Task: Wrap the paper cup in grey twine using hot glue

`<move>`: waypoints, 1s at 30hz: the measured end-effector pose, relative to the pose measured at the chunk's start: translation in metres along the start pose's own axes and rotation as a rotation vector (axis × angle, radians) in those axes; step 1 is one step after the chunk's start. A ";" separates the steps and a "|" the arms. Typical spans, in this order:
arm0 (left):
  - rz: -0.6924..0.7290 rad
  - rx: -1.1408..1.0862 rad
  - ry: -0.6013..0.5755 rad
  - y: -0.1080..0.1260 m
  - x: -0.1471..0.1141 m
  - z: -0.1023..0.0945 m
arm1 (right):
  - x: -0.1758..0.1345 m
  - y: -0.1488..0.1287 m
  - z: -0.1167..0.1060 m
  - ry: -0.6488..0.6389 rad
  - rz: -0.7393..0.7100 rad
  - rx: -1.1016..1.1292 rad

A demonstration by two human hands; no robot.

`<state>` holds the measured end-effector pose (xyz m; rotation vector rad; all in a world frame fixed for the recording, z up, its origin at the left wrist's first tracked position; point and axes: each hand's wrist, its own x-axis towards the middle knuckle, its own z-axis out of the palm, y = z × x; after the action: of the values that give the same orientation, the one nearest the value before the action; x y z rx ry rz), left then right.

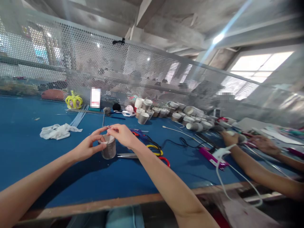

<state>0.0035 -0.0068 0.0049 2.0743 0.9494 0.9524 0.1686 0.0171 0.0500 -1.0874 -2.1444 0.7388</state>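
A small grey, yarn-wrapped cup (109,150) stands on the blue table in front of me. My left hand (91,144) grips its rim from the left, thumb on the near side and fingers over the top. Above the rim, my right hand (121,134) pinches grey yarn (103,120), fingertips close to those of my left hand. That strand runs back to a small grey yarn ball (107,110). Red-and-yellow-handled scissors (129,155) lie just right of the cup, partly under my right forearm.
Several cups (143,117) stand in groups at the back. White cloth (58,131) lies left, near a yellow crown-shaped object (73,100). At right, a co-worker's hands (230,138) work beside a purple glue gun (213,158) with a white cord. A perforated metal screen (152,72) borders the table.
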 end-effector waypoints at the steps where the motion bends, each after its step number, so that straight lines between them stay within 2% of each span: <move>1: -0.005 -0.016 0.001 0.000 0.000 0.000 | -0.003 0.002 -0.003 0.037 0.013 0.081; 4: -0.018 -0.076 0.010 -0.003 0.000 -0.001 | -0.014 0.007 -0.011 0.109 0.058 0.292; 7: -0.031 -0.111 0.019 -0.007 0.000 -0.001 | -0.023 0.011 -0.014 0.164 0.078 0.370; 16: -0.050 -0.095 0.004 -0.006 0.000 -0.003 | -0.030 0.033 -0.006 0.225 0.147 0.266; 30: -0.070 -0.153 -0.025 -0.003 0.000 -0.006 | -0.021 0.045 0.006 0.253 0.132 0.162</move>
<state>-0.0020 -0.0041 0.0057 1.9093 0.9017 0.9308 0.1964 0.0211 0.0086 -1.1764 -1.7835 0.7762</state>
